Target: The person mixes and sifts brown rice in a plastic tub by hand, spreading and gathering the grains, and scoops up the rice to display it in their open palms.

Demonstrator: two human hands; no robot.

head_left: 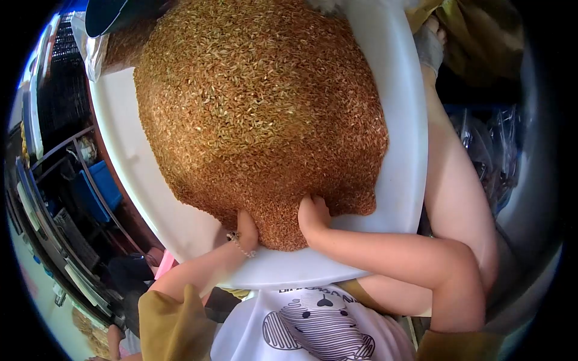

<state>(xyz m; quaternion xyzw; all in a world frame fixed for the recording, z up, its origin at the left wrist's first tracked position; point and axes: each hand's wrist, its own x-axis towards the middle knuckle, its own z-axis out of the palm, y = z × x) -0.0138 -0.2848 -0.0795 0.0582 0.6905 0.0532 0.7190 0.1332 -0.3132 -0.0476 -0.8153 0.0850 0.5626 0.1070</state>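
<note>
White curved-rim plastic tray (402, 180) holds reddish-brown loose grain heap (259, 120), centre to far, likely heavy, slippery; best cupped low at near edge, where left hand (247, 228) and right hand (313, 218) sink in, fingers mostly buried, can't tell if spread.

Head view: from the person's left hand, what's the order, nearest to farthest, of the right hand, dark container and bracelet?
From the left hand:
1. Bracelet, on its wrist.
2. Right hand, to its right, in the grain heap.
3. Dark container, farther forward, at the upper left.
</note>
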